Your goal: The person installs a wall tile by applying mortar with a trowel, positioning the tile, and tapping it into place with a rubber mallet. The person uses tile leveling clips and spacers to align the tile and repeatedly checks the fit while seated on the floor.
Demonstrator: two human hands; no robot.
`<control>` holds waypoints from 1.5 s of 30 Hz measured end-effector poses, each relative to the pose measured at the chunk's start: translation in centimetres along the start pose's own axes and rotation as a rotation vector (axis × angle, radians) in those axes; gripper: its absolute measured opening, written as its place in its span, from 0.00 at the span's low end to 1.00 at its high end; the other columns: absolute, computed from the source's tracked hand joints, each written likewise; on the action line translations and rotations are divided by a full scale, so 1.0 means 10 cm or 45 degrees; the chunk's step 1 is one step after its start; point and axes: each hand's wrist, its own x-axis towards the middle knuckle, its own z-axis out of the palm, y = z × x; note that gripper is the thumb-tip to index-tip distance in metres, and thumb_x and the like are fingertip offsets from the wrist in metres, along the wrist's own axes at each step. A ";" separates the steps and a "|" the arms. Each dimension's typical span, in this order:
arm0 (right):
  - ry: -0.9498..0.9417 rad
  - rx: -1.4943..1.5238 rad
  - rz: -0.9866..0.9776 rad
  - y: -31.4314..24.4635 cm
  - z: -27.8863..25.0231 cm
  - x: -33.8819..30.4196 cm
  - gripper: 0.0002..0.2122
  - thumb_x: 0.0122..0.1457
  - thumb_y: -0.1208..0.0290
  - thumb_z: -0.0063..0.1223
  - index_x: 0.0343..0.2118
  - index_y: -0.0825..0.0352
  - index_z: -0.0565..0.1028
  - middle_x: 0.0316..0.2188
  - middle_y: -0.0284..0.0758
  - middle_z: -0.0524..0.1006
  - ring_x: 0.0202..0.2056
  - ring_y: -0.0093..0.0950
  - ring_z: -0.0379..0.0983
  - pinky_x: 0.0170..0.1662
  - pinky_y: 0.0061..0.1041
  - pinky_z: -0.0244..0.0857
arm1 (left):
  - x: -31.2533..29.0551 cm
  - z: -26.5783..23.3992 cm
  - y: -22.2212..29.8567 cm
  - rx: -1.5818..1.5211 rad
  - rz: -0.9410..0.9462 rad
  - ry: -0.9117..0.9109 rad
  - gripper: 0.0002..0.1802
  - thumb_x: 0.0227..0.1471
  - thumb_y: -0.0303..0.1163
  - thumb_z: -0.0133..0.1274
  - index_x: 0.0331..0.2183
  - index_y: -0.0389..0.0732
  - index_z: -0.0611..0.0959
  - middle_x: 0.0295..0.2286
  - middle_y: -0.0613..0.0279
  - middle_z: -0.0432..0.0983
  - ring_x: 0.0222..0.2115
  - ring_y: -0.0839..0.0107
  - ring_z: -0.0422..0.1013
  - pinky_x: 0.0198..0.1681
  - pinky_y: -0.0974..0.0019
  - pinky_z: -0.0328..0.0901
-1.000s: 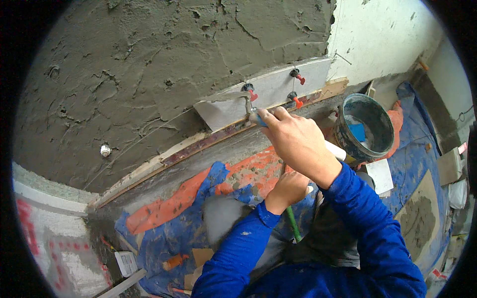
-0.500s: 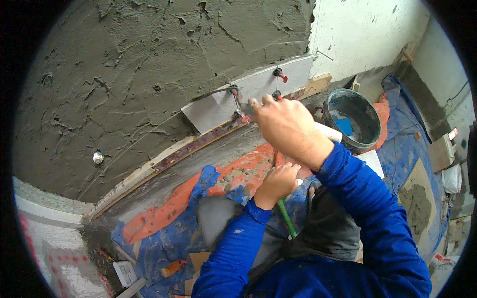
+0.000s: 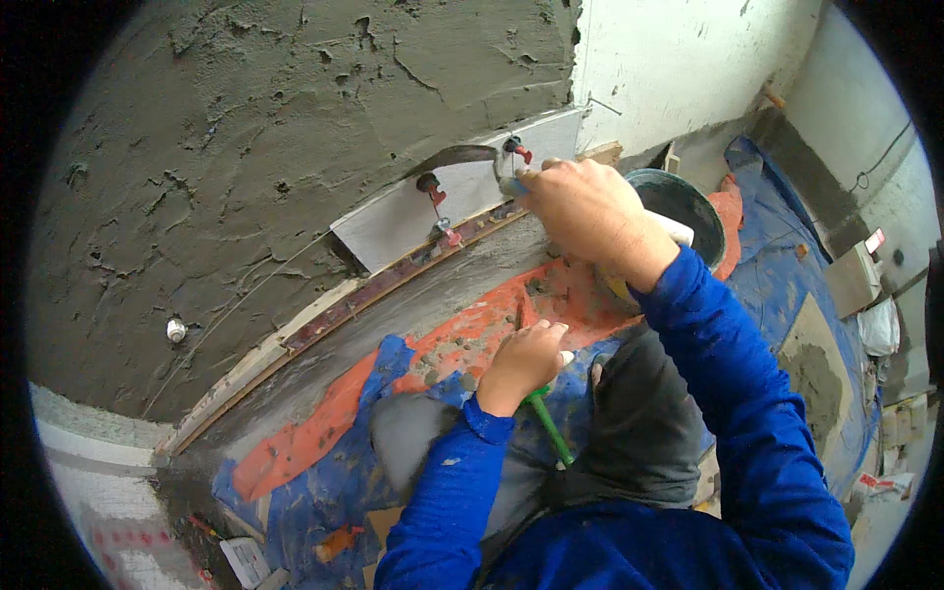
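My right hand [image 3: 590, 211] is closed round a trowel, its white handle end [image 3: 672, 228] sticking out behind the fist. The dark trowel blade [image 3: 457, 155] lies at the top edge of a pale grey tile [image 3: 388, 228], against the wet mortar [image 3: 226, 128]. Red-handled tile levelling clips [image 3: 431, 187] stand on the tile's face and lower edge. Lower down, my left hand [image 3: 521, 364] is closed; a small white piece [image 3: 566, 359] shows at its fingers. Under this hand a green handle [image 3: 553, 430] runs toward my lap; whether I grip it is hidden.
A wooden batten [image 3: 256, 379] runs beneath the tile, with a string above it. Behind my right wrist stands a dark bucket [image 3: 678, 202]. Blue and orange sheets [image 3: 339, 398] cover the floor. On the right lies a board with mortar [image 3: 816, 383]. A capped pipe [image 3: 176, 330] pokes from the wall.
My right hand has moved the trowel rightward along the tile, from the left clip to near the right one. The whole view has shifted a little; my left hand stays low and closed.
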 end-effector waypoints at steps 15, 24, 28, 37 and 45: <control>-0.065 -0.113 0.095 0.67 -0.34 0.04 0.13 0.64 0.59 0.51 0.40 0.62 0.81 0.34 0.44 0.81 0.38 0.46 0.78 0.43 0.44 0.71 | 0.00 0.08 -0.06 0.092 0.115 0.136 0.21 0.52 0.40 0.59 0.44 0.38 0.79 0.39 0.46 0.78 0.43 0.46 0.75 0.46 0.47 0.70; -0.027 -0.176 0.147 1.16 -0.27 0.12 0.13 0.63 0.60 0.50 0.41 0.61 0.82 0.34 0.43 0.82 0.38 0.45 0.79 0.45 0.42 0.72 | 0.00 -0.11 0.07 0.076 -0.068 -0.100 0.28 0.54 0.41 0.59 0.53 0.37 0.77 0.48 0.43 0.75 0.52 0.47 0.71 0.54 0.50 0.66; -0.073 -0.214 0.302 1.42 -0.32 -0.01 0.13 0.63 0.60 0.50 0.42 0.61 0.82 0.35 0.44 0.82 0.38 0.45 0.80 0.43 0.41 0.73 | -0.04 -0.16 0.11 0.084 -0.077 -0.118 0.28 0.54 0.41 0.59 0.53 0.37 0.77 0.47 0.41 0.76 0.50 0.46 0.72 0.52 0.49 0.66; 0.110 -0.025 0.484 1.36 -0.26 -0.38 0.15 0.63 0.59 0.52 0.47 0.62 0.81 0.38 0.46 0.82 0.41 0.46 0.79 0.45 0.41 0.72 | -0.07 -0.13 0.11 0.045 -0.029 -0.074 0.28 0.54 0.39 0.59 0.54 0.37 0.77 0.47 0.42 0.76 0.51 0.46 0.71 0.54 0.50 0.66; 0.196 0.071 0.154 0.71 -0.04 -0.29 0.12 0.63 0.60 0.51 0.40 0.63 0.80 0.32 0.45 0.82 0.35 0.46 0.80 0.39 0.43 0.74 | -0.04 -0.06 0.06 0.059 -0.035 -0.074 0.25 0.54 0.39 0.59 0.51 0.38 0.78 0.46 0.42 0.76 0.50 0.46 0.72 0.51 0.49 0.67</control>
